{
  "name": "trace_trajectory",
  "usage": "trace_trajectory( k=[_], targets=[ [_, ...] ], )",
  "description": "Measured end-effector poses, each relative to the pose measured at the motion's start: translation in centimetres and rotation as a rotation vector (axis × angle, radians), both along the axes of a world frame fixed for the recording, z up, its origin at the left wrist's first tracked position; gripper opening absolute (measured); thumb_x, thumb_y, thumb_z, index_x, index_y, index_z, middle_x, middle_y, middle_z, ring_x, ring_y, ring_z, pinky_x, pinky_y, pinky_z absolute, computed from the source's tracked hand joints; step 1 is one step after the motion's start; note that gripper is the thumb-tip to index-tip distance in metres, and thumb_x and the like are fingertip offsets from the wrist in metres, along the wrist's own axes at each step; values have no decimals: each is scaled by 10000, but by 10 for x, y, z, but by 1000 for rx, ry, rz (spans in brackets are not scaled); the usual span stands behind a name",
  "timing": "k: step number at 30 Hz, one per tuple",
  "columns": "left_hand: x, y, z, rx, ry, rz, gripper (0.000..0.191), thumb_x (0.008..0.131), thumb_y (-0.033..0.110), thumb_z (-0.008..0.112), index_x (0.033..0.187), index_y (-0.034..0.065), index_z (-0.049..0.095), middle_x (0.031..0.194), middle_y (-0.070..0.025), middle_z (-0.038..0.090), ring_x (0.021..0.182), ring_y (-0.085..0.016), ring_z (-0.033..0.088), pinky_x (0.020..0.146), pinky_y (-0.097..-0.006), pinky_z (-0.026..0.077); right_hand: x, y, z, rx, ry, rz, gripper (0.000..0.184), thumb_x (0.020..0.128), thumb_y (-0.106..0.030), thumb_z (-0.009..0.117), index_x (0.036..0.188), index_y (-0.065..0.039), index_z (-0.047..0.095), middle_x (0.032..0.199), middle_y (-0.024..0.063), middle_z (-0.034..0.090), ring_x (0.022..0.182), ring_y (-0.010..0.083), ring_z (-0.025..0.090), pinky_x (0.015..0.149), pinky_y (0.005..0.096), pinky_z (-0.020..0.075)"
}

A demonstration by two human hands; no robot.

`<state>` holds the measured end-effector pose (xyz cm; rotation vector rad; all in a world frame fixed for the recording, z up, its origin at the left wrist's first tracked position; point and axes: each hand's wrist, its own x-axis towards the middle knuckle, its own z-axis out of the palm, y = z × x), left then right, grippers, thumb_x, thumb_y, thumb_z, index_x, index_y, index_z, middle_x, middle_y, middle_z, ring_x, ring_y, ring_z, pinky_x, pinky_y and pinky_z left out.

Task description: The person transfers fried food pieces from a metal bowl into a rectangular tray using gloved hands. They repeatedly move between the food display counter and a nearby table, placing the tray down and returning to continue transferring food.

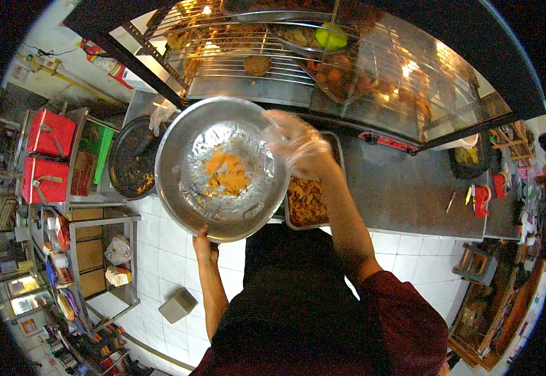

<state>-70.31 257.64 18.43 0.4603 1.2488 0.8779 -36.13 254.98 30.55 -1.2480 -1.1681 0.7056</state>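
A large stainless-steel bowl (174, 183) is tilted in front of me, with a patch of orange, crumbly food (228, 174) on its shiny bottom. My left hand (206, 246) grips its near rim, thumb on top and the fingers hidden underneath. Over the bowl's right rim is my right hand (296, 141), in a clear plastic glove and blurred by motion; its fingers are too smeared to tell their pose. Below my right forearm, a metal tray (292, 221) holds browned, shredded food (307, 199), partly covered by the arm.
A lit glass food warmer (254, 89) with wire racks stands beyond the bowl. Left of the bowl is a dark round pan (129, 162) with crumbs. The steel counter (404, 192) runs right, carrying a red tape dispenser (481, 201). A metal shelf rack (134, 254) stands lower left.
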Motion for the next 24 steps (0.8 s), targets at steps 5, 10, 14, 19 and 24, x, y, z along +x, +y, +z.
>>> trace_trajectory(
  k=[5,10,14,19,24],
  targets=[
    [-12,-5,-18,-33,-18,66,454,799,50,466,1233,18,337,1146,-162,471,977,-316,525,772,-469,487,65,-15,-95,-1009,-665,-395,381,785,-181,588,1137,-65,500,1099,110,547,970,264,533,856,320,418],
    [-20,0,-18,18,-57,75,438,801,51,461,1224,15,352,1152,-161,473,983,-319,526,795,-475,479,69,-3,-218,-1139,-837,-59,396,798,-192,574,1162,-68,481,1054,94,552,941,234,531,829,312,424],
    [-13,7,-2,40,-24,47,405,800,54,463,1194,3,383,1101,-164,499,922,-309,554,739,-450,506,74,0,-258,-1070,-844,-76,407,809,-200,562,1183,-70,466,1019,80,555,918,210,530,808,306,429],
    [-2,4,11,54,77,32,411,798,53,460,1195,-5,371,1060,-165,516,897,-292,567,660,-414,533,79,-14,-198,-764,-646,-325,422,822,-211,547,1208,-73,447,974,64,560,889,179,528,780,299,435],
    [0,3,14,43,71,17,410,799,53,455,1191,-21,358,1026,-165,532,840,-301,585,672,-414,539,63,-24,-74,-438,-10,-336,436,836,-221,532,1233,-77,428,929,47,564,860,149,527,753,291,442]
  ],
)
